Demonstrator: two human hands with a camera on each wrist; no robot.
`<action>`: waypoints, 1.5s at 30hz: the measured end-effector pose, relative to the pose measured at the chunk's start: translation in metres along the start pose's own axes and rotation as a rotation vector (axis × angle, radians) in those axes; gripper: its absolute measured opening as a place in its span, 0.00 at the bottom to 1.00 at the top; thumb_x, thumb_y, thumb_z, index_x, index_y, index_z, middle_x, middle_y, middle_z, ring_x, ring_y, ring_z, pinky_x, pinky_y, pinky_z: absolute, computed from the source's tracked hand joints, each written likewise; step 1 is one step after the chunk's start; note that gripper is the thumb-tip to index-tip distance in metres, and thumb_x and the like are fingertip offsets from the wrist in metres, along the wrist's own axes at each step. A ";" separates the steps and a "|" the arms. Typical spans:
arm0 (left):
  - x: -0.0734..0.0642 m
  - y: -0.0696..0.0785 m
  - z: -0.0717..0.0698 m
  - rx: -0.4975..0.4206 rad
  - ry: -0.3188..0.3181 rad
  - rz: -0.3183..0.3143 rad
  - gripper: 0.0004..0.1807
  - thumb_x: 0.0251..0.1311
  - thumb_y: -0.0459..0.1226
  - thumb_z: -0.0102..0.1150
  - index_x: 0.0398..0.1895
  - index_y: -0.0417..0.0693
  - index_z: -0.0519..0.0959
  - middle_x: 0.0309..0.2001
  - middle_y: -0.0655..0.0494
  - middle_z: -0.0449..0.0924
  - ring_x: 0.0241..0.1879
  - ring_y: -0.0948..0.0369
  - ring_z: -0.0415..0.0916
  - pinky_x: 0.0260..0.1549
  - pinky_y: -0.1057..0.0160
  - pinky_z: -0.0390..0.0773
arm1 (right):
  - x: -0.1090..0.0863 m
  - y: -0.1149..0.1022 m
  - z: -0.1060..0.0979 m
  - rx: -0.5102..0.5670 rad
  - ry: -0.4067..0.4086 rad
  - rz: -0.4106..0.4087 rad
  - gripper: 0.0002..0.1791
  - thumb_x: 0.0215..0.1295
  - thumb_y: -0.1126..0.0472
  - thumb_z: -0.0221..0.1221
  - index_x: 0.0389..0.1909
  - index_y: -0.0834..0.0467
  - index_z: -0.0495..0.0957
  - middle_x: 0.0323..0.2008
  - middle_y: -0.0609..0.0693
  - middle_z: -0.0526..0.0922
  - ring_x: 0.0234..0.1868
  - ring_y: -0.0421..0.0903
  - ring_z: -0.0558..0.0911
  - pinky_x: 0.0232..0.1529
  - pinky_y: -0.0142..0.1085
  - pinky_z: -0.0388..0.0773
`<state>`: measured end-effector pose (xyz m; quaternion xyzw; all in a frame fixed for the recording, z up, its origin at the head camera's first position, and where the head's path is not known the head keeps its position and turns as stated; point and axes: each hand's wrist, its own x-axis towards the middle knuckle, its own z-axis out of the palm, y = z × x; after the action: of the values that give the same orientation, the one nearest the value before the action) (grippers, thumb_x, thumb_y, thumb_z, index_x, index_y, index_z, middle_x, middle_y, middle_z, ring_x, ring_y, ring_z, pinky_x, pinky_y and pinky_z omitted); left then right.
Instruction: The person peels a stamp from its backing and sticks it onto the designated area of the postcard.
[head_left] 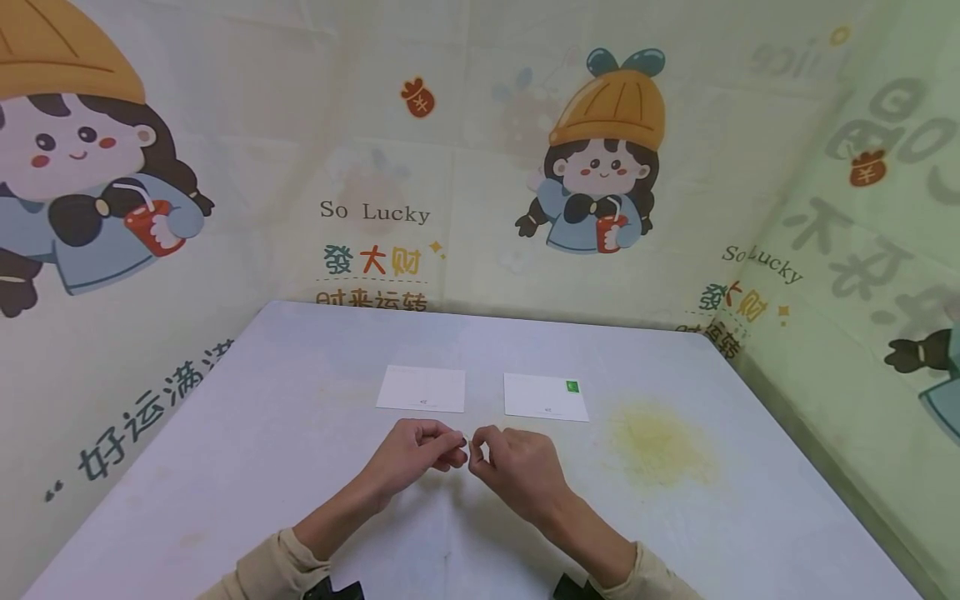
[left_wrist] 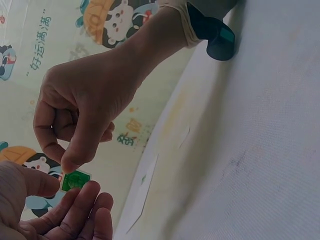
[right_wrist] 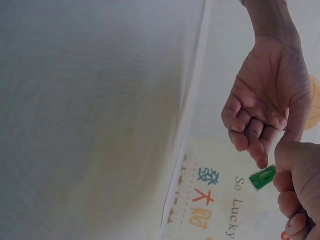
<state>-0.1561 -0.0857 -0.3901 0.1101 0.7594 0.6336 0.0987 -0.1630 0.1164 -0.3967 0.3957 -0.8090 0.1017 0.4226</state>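
Between my two hands is a small green postage stamp [left_wrist: 76, 181] with a pale border, its green face also seen in the right wrist view [right_wrist: 262, 177]. The right hand [head_left: 522, 471] pinches one edge between thumb and forefinger. Opposite it, the left hand [head_left: 416, 450] holds the stamp's edge with thumb and fingertips, the other fingers loosely bent. From the head view the stamp is mostly hidden by the fingers. Just beyond the hands lie two white cards: a left card [head_left: 420, 388] with no stamp, and a right card [head_left: 536, 397] bearing a green stamp [head_left: 572, 387] at its upper right corner.
Both cards lie flat on a white table [head_left: 225, 467], side by side with a narrow gap. A yellowish stain [head_left: 660, 446] marks the surface to their right. Behind the table hangs a printed cloth [head_left: 480, 167] with cartoon figures and lettering.
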 end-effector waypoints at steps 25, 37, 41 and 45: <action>0.002 0.000 0.001 -0.016 -0.013 0.020 0.12 0.70 0.37 0.59 0.39 0.35 0.86 0.30 0.51 0.88 0.32 0.60 0.84 0.36 0.66 0.83 | 0.002 -0.003 -0.003 -0.034 -0.013 -0.092 0.14 0.42 0.68 0.71 0.28 0.54 0.76 0.11 0.38 0.72 0.14 0.31 0.61 0.17 0.20 0.55; 0.001 0.000 0.000 0.017 -0.007 0.033 0.12 0.70 0.38 0.59 0.37 0.36 0.86 0.29 0.51 0.87 0.32 0.59 0.83 0.36 0.66 0.82 | 0.000 -0.006 -0.004 0.104 -0.056 0.054 0.13 0.48 0.64 0.74 0.31 0.53 0.79 0.11 0.38 0.70 0.14 0.30 0.60 0.18 0.17 0.52; 0.000 0.000 -0.002 0.042 -0.004 0.043 0.13 0.70 0.38 0.59 0.38 0.35 0.85 0.29 0.49 0.87 0.31 0.59 0.83 0.35 0.66 0.82 | -0.003 -0.006 -0.006 0.181 -0.078 0.137 0.14 0.49 0.63 0.74 0.35 0.54 0.80 0.12 0.38 0.70 0.14 0.28 0.59 0.18 0.17 0.54; -0.002 0.000 -0.003 0.050 -0.010 0.055 0.14 0.70 0.37 0.59 0.40 0.31 0.84 0.29 0.47 0.88 0.31 0.60 0.83 0.35 0.66 0.82 | -0.005 -0.006 -0.007 0.206 -0.076 0.155 0.14 0.50 0.63 0.73 0.37 0.54 0.81 0.11 0.37 0.70 0.15 0.27 0.59 0.18 0.16 0.54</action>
<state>-0.1545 -0.0889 -0.3898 0.1365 0.7712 0.6163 0.0822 -0.1533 0.1184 -0.3970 0.3768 -0.8378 0.2017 0.3396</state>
